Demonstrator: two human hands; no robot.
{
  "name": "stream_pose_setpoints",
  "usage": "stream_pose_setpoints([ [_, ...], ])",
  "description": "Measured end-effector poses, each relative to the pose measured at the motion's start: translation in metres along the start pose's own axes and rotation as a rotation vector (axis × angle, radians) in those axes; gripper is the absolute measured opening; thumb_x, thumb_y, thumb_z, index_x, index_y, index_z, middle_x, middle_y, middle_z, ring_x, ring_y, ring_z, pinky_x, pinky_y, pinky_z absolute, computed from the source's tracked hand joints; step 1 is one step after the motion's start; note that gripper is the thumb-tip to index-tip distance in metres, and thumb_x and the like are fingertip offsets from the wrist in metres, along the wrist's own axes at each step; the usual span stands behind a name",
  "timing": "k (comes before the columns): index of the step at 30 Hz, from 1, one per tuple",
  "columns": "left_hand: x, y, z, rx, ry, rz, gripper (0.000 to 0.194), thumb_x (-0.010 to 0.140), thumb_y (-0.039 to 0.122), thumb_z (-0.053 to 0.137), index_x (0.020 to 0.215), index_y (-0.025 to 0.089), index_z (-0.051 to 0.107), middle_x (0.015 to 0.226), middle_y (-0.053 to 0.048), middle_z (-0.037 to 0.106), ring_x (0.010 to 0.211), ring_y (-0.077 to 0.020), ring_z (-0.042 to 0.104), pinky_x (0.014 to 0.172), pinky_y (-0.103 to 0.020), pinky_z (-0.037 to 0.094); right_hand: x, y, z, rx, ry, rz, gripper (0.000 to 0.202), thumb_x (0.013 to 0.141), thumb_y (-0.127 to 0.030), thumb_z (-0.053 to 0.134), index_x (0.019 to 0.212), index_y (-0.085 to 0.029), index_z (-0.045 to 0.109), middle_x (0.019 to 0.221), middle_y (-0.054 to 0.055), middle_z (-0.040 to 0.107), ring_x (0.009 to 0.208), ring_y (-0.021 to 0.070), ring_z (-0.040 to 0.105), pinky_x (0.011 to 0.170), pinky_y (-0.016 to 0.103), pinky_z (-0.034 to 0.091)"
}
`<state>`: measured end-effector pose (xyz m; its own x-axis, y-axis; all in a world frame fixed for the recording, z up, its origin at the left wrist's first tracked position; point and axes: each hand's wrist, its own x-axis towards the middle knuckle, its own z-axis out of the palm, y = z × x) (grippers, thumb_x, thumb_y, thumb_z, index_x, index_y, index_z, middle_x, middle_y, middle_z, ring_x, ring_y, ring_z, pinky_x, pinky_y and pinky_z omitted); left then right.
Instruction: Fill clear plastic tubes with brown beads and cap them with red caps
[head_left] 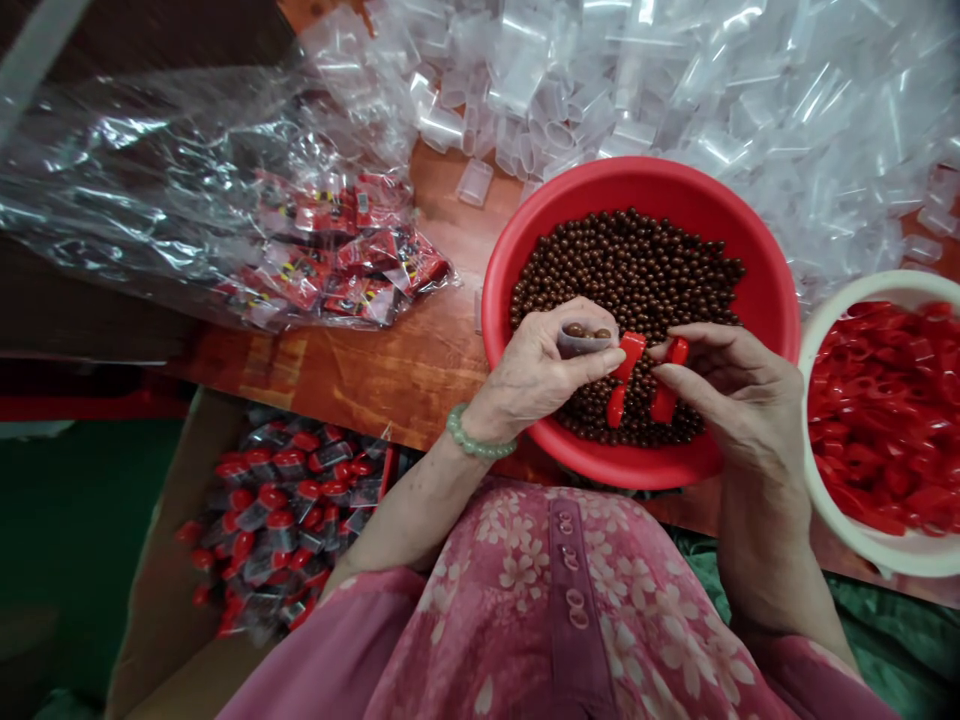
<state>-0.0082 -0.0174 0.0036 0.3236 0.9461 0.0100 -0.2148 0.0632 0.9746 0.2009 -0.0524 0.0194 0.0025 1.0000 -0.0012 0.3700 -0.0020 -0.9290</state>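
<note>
My left hand [551,350] is closed around a small clear plastic container [583,345], with brown balls showing in its open mouth. Beside the left thumb is a red plastic piece [630,355]; whether the thumb touches it I cannot tell. Between thumb and fingers, my right hand [731,385] pinches a red plastic cap [677,352], and more red plastic shows just below it. Both hands are over a red basin [765,300], which holds many small brown balls [630,260].
Clear empty containers [720,90] are heaped across the back. At the right stands a white tub [814,400] of red caps [885,420]. A plastic bag [187,180] with red packets [360,250] lies at the left. Below it, a cardboard box [161,540] holds filled red-capped containers [281,530].
</note>
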Motion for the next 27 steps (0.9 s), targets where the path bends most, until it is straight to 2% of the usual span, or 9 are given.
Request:
stream_pose_setpoints([
  [3, 0.000, -0.002, 0.001, -0.039, 0.030, -0.005, 0.034, 0.078, 0.045, 0.083, 0.072, 0.017, 0.065, 0.085, -0.002, 0.063, 0.084, -0.0144, 0.057, 0.082, -0.030, 0.048, 0.006, 0.013, -0.018, -0.369, -0.037, -0.038, 0.030, 0.088, -0.033, 0.076, 0.117, -0.025, 0.072, 0.096, 0.005, 0.076, 0.080, 0.0207, 0.070, 0.075, 0.038, 0.060],
  [5, 0.000, -0.003, 0.001, -0.075, 0.035, -0.009, 0.031, 0.078, 0.042, 0.084, 0.073, 0.017, 0.066, 0.085, -0.001, 0.062, 0.083, -0.0136, 0.057, 0.081, -0.029, 0.047, 0.008, 0.017, -0.025, -0.662, -0.004, -0.078, 0.031, 0.090, -0.032, 0.072, 0.119, -0.021, 0.072, 0.112, 0.012, 0.075, 0.098, 0.0291, 0.070, 0.095, 0.052, 0.056],
  [7, 0.000, -0.003, 0.002, -0.103, 0.031, -0.009, 0.030, 0.078, 0.040, 0.085, 0.073, 0.017, 0.066, 0.084, 0.000, 0.062, 0.082, -0.0128, 0.057, 0.081, -0.028, 0.047, 0.007, 0.015, -0.024, -0.751, 0.034, -0.117, 0.034, 0.093, -0.034, 0.068, 0.123, -0.019, 0.072, 0.127, 0.017, 0.070, 0.115, 0.0342, 0.066, 0.107, 0.059, 0.048],
  [9, 0.000, -0.002, 0.002, -0.108, 0.024, -0.005, 0.030, 0.077, 0.040, 0.085, 0.073, 0.017, 0.066, 0.084, 0.000, 0.062, 0.082, -0.0127, 0.057, 0.082, -0.028, 0.047, 0.005, 0.007, -0.015, -0.571, -0.030, -0.116, 0.040, 0.095, -0.040, 0.067, 0.131, -0.021, 0.068, 0.129, 0.015, 0.070, 0.112, 0.0301, 0.067, 0.104, 0.054, 0.051],
  [12, 0.000, -0.002, 0.001, -0.075, 0.022, -0.004, 0.033, 0.076, 0.045, 0.085, 0.073, 0.017, 0.067, 0.084, -0.001, 0.062, 0.084, -0.0138, 0.058, 0.084, -0.029, 0.049, 0.006, -0.009, 0.005, -0.170, -0.182, -0.077, 0.045, 0.094, -0.046, 0.070, 0.134, -0.027, 0.065, 0.114, 0.005, 0.074, 0.095, 0.0199, 0.069, 0.086, 0.038, 0.058],
  [15, 0.001, -0.002, 0.000, -0.046, 0.017, -0.024, 0.036, 0.075, 0.048, 0.085, 0.074, 0.017, 0.067, 0.085, -0.001, 0.063, 0.086, -0.0143, 0.060, 0.084, -0.029, 0.050, 0.013, -0.018, 0.020, 0.049, -0.213, -0.043, 0.033, 0.086, -0.047, 0.079, 0.111, -0.026, 0.072, 0.096, 0.001, 0.074, 0.083, 0.0157, 0.068, 0.076, 0.031, 0.059],
  [20, 0.001, -0.005, 0.003, -0.145, 0.034, -0.091, 0.037, 0.073, 0.049, 0.087, 0.084, 0.017, 0.070, 0.088, -0.001, 0.067, 0.082, -0.0124, 0.062, 0.078, -0.026, 0.052, 0.021, -0.017, 0.021, 0.226, -0.118, 0.022, 0.035, 0.072, -0.047, 0.090, 0.083, -0.025, 0.065, 0.075, -0.004, 0.066, 0.063, 0.0115, 0.062, 0.058, 0.025, 0.055],
  [24, 0.000, -0.003, 0.004, -0.129, 0.026, -0.134, 0.033, 0.076, 0.044, 0.085, 0.087, 0.016, 0.070, 0.090, -0.002, 0.070, 0.084, -0.0117, 0.064, 0.081, -0.024, 0.054, 0.021, -0.011, 0.017, 0.343, -0.012, 0.088, 0.037, 0.073, -0.046, 0.089, 0.085, -0.025, 0.061, 0.072, -0.005, 0.067, 0.055, 0.0111, 0.062, 0.054, 0.026, 0.057],
  [27, -0.002, 0.002, 0.004, -0.166, -0.076, -0.212, 0.036, 0.075, 0.043, 0.087, 0.088, 0.015, 0.070, 0.086, -0.003, 0.071, 0.079, -0.0117, 0.065, 0.077, -0.024, 0.055, 0.022, -0.007, 0.019, 0.411, 0.070, 0.095, 0.034, 0.074, -0.041, 0.088, 0.090, -0.025, 0.062, 0.069, -0.006, 0.067, 0.052, 0.0113, 0.063, 0.051, 0.025, 0.055],
])
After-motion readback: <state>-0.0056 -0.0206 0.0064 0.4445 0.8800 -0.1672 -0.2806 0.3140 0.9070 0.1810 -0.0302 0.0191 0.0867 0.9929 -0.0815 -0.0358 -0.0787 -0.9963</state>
